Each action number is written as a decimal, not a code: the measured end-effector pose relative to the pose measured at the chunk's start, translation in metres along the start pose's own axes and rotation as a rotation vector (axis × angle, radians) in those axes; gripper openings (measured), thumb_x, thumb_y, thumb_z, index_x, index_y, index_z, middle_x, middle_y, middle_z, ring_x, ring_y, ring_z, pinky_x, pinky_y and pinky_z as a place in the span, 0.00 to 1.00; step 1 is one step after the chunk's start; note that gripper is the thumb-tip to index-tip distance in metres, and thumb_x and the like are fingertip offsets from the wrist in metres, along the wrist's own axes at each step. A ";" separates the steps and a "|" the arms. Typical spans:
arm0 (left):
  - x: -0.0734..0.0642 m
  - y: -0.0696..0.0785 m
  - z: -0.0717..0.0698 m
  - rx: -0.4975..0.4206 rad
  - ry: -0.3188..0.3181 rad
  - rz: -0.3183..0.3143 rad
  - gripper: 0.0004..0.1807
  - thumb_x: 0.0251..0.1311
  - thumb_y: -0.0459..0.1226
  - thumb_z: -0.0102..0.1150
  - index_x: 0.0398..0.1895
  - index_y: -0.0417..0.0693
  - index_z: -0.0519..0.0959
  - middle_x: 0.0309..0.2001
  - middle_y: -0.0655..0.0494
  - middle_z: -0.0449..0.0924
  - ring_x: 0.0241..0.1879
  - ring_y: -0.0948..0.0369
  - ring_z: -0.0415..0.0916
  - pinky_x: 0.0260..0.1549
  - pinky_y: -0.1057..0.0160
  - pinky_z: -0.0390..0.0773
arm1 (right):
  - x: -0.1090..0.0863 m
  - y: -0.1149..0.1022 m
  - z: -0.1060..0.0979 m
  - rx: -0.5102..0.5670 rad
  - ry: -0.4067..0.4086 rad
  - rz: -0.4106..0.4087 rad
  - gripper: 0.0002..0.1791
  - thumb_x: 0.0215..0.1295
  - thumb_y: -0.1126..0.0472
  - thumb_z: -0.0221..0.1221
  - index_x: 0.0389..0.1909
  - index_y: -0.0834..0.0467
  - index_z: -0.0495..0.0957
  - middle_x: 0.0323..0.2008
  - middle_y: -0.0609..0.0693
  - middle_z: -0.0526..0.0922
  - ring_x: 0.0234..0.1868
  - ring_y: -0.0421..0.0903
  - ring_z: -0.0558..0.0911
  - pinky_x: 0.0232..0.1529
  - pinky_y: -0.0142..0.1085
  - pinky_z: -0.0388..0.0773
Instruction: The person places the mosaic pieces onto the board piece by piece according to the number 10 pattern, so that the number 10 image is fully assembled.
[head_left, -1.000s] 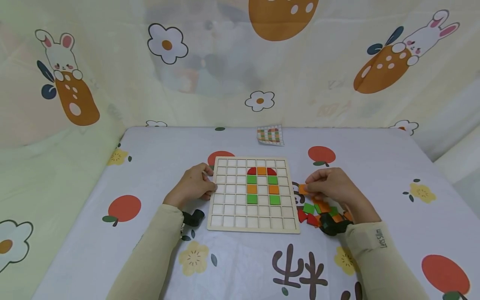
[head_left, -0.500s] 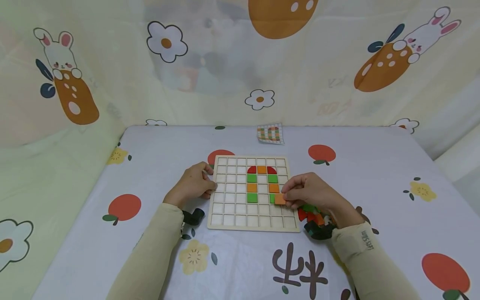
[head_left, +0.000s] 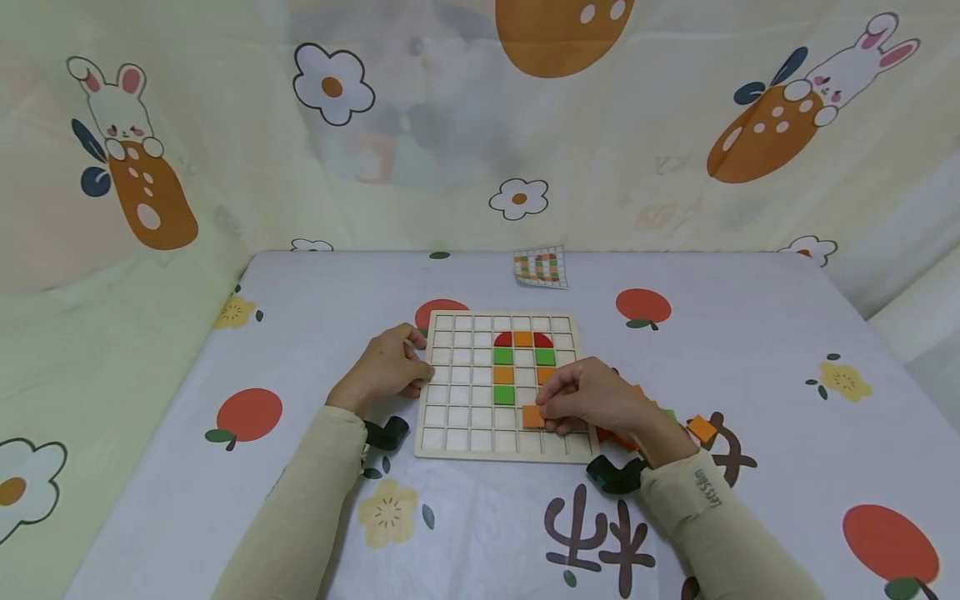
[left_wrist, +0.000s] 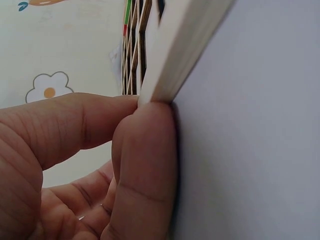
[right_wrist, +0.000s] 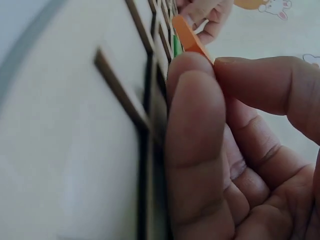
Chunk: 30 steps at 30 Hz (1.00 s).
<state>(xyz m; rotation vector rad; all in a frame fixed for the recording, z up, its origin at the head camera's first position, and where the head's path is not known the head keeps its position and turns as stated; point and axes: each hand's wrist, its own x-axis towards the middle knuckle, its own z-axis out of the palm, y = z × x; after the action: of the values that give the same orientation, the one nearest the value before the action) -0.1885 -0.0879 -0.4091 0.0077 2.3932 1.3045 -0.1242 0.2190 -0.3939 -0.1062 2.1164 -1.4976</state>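
Observation:
A pale wooden grid board (head_left: 457, 418) lies flat on the table. My left hand (head_left: 381, 367) pinches its left edge; the left wrist view shows thumb and finger meeting at the wooden rim (left_wrist: 172, 55). Between thumb and fingertips, my right hand (head_left: 596, 402) holds an orange square tile (head_left: 533, 417) over the lower right part of the grid. That tile looks tilted in the right wrist view. Set in the board are an orange tile (head_left: 522, 339) between two red rounded ones, with green tiles (head_left: 504, 396) and orange tiles in columns beneath. The hand hides part of the right column.
Loose red, green and orange tiles lie right of the board, partly covered by the right hand and wrist. A single orange tile (head_left: 702, 429) sits farther right. Behind the board is a small printed pattern card (head_left: 540, 267). A patterned cloth curtain (head_left: 420, 150) closes off the back.
My right hand has carried the orange tile leftward from the loose tiles, across the board's right edge, to the lower grid. The left hand has kept its place.

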 end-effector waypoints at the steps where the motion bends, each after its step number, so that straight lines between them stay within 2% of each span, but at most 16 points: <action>1: 0.000 0.000 0.000 0.000 0.000 -0.001 0.19 0.65 0.33 0.68 0.56 0.45 0.73 0.39 0.46 0.76 0.28 0.57 0.81 0.29 0.65 0.85 | 0.000 0.000 0.001 0.003 0.003 0.007 0.07 0.65 0.69 0.64 0.41 0.69 0.83 0.29 0.56 0.87 0.29 0.45 0.85 0.34 0.34 0.87; 11: -0.001 0.001 0.000 0.006 -0.001 -0.012 0.19 0.65 0.34 0.68 0.56 0.45 0.73 0.39 0.46 0.76 0.28 0.57 0.81 0.29 0.66 0.84 | -0.001 -0.003 0.008 -0.015 0.041 0.030 0.07 0.66 0.67 0.67 0.41 0.67 0.85 0.30 0.55 0.88 0.28 0.45 0.85 0.31 0.33 0.86; 30: 0.000 0.000 0.000 -0.006 0.000 -0.011 0.19 0.64 0.33 0.68 0.55 0.46 0.72 0.39 0.46 0.75 0.29 0.56 0.80 0.29 0.65 0.85 | 0.000 -0.003 0.008 -0.037 0.046 0.013 0.08 0.66 0.65 0.67 0.41 0.67 0.85 0.30 0.53 0.86 0.28 0.45 0.83 0.31 0.34 0.85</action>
<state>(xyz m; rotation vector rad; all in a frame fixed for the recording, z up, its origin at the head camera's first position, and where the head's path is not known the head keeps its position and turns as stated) -0.1886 -0.0884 -0.4092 -0.0069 2.3864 1.3065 -0.1210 0.2113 -0.3932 -0.0719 2.1780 -1.4664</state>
